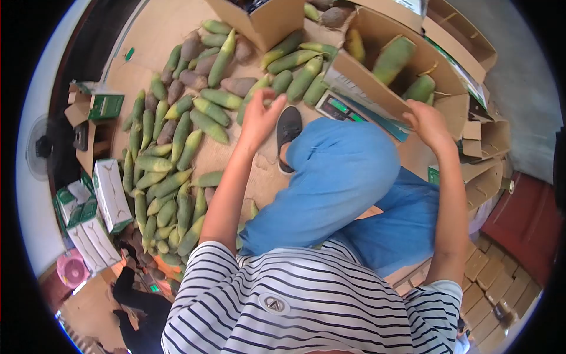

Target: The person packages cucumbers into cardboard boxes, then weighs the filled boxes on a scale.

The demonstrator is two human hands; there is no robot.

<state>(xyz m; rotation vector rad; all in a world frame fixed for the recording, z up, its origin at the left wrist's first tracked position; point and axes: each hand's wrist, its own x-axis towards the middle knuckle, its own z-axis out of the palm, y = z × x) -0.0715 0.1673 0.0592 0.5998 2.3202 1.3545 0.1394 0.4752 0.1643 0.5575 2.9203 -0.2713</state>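
Observation:
My left hand (260, 121) is raised over the pile of green radishes (221, 59), its thumb and curled fingers apart with nothing between them. A long green radish (252, 99) lies just behind its fingers. At the near wall of an open cardboard box (377, 88), my right hand (428, 123) has its fingers bent over the rim. Inside that box are several large green radishes (394, 59). The box rests on a digital scale (340, 108) whose display glows green.
Purple-brown roots (239, 87) lie among the radishes. Another carton (265, 23) stands ahead, with more open boxes (486, 138) at right. White-and-green cartons (112, 194), a pink fan (72, 268) and another person in dark sleeves (138, 295) are at lower left.

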